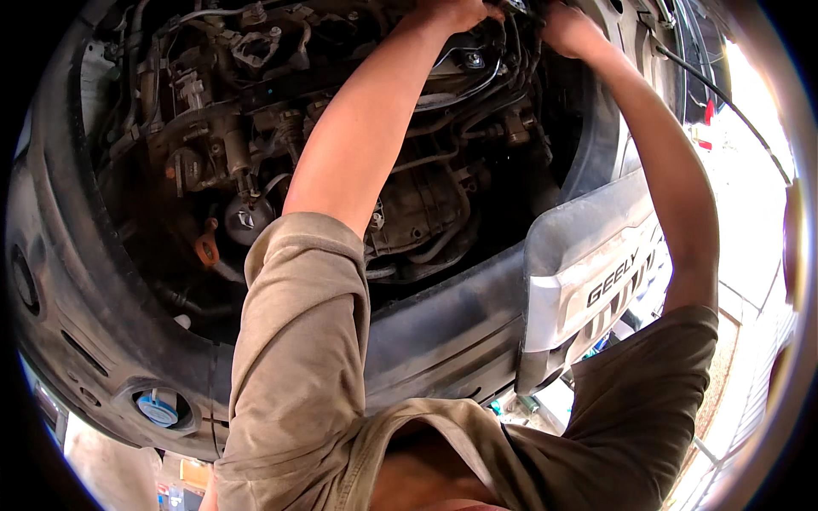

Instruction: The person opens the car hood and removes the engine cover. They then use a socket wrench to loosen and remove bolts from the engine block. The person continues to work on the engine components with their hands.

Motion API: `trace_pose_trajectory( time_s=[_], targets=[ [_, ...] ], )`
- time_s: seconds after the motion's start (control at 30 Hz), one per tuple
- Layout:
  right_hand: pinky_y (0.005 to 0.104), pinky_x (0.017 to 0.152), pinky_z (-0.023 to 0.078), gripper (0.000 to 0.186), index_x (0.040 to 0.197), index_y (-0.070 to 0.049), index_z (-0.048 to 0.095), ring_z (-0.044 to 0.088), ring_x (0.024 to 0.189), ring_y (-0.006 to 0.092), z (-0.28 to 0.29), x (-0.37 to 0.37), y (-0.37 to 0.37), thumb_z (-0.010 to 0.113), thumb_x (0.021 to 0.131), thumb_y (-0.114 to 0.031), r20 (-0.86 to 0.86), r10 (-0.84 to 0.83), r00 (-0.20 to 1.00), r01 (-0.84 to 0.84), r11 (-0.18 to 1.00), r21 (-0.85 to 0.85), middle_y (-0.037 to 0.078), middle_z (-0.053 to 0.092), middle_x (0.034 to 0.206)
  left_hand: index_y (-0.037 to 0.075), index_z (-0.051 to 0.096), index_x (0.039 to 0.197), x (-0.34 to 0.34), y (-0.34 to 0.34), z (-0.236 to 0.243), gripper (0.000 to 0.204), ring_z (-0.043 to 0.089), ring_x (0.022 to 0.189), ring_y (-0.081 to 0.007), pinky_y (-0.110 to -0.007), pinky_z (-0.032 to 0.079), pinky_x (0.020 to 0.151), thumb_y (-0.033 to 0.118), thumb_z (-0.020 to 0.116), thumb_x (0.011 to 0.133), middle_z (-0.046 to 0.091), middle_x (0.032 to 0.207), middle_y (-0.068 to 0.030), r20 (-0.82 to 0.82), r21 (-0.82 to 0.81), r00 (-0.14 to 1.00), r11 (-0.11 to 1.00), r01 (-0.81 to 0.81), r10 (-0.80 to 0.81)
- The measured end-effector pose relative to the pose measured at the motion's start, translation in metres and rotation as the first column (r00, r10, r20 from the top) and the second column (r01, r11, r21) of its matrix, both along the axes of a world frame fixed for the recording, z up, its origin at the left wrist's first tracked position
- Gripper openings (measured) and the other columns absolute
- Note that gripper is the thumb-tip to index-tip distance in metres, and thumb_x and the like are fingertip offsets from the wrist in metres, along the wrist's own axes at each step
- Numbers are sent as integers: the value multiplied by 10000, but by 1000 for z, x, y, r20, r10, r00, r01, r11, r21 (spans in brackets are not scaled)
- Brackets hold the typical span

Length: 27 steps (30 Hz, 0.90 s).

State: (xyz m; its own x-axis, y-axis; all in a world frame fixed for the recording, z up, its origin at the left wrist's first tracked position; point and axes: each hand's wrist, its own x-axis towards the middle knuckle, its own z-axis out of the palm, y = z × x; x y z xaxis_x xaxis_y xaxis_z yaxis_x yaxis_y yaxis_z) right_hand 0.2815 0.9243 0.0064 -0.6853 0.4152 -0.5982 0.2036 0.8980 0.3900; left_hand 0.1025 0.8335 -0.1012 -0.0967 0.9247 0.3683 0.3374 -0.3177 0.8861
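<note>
Both arms reach far into the open engine bay of a car. At the top edge of the picture my left hand (456, 12) is partly cut off, its visible fingers curled toward a small shiny metal part (515, 6). My right hand (569, 31) is closed on the other side of that part, beside dark hoses. What either hand grips is too small and cropped to make out. Below the hands run thin bent pipes (460, 98) and a metal fitting (475, 60). The dirty engine block (426, 213) lies lower, partly hidden by my left forearm.
A dark front bumper (443, 328) curves between my body and the engine. A silver-grey grille panel (558, 298) stands at the right. An orange-brown bracket (206, 244) and a round grey part (247, 223) sit left of my arm. A blue cap (158, 409) shows in the bumper opening.
</note>
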Motion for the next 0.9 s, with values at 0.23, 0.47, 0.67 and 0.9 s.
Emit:
trace_pose_trajectory(
  time_s=[0.23,0.47,0.67,0.9],
  targets=[
    [405,692,550,344,948,-37,717,701,837,291,58,-107,-97,612,827,-342,-23,-923,384,841,360,-403,187,706,899,86,720,903,-24,10,-11,262,668,831,-388,-490,511,706,307,680,770,688,881,-209,-1,-83,997,993,83,-83],
    [382,622,552,316,899,-45,736,709,755,256,-9,-57,-37,644,814,-335,118,-288,950,307,930,-202,178,705,841,93,730,903,-14,3,-6,215,672,831,-380,-479,512,703,262,686,777,696,879,-199,34,-168,995,981,95,-90],
    [438,713,557,268,975,-27,700,702,894,325,22,-46,-43,645,834,-248,-198,-681,705,697,717,16,158,711,963,144,728,1053,-8,15,-30,271,687,836,-306,-412,516,742,303,731,834,718,883,-117,-74,27,997,1000,-16,18],
    [323,596,523,408,955,-32,702,685,717,232,52,-89,-80,694,803,-411,115,-932,344,861,264,-436,129,669,775,117,731,1011,-17,3,-14,311,678,841,-327,-414,512,739,286,775,755,705,908,-147,12,-79,995,992,96,-96]
  ],
)
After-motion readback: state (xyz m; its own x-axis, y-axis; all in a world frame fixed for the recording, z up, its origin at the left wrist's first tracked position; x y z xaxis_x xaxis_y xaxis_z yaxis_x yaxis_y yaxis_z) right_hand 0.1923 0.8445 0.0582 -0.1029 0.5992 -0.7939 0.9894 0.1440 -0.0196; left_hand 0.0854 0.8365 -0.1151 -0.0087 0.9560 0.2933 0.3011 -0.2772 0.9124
